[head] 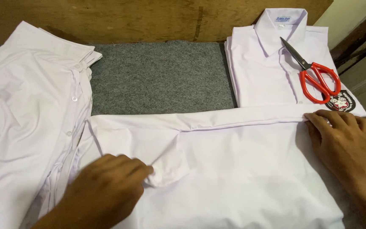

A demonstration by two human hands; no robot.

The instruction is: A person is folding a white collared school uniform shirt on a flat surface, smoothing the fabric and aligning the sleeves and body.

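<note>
A white shirt lies spread flat across the grey felt surface, its top edge folded over into a long band. My left hand rests on the shirt's left part, fingertips pinching the folded sleeve cuff. My right hand lies flat on the shirt's right end, fingertips pressing the folded band near its right edge.
A neatly folded white shirt with a collar lies at the back right, red-handled scissors on top and a dark badge at its lower corner. A pile of unfolded white shirts fills the left. A wooden board stands behind.
</note>
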